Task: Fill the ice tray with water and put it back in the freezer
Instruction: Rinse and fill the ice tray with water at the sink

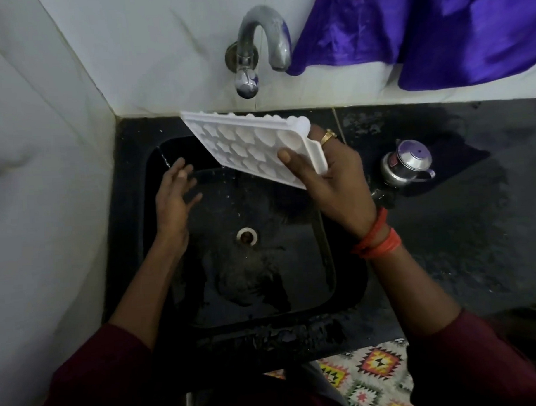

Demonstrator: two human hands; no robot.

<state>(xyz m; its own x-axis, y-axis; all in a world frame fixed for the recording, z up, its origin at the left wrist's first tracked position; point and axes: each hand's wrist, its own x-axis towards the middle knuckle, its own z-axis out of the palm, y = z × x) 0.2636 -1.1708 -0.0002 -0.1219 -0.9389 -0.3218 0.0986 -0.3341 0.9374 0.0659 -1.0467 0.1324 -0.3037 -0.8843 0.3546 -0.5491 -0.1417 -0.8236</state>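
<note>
While the right hand (332,176) grips the white ice tray (252,148) by its right end, thumb on the cells and fingers curled behind, the tray tilts above the black sink (339,291) at frame centre, below the tap (255,48). The left hand (175,200) hovers left of it, fingers spread and relaxed, holding nothing.

Single head-worn wide-angle view. It looks steeply down into the black sink (263,282), which fills the centre of the frame. It faces the tiled wall (164,39) carrying the tap (248,39) at top centre. Range is close: both sleeves (93,382) enter from the lower corners.
</note>
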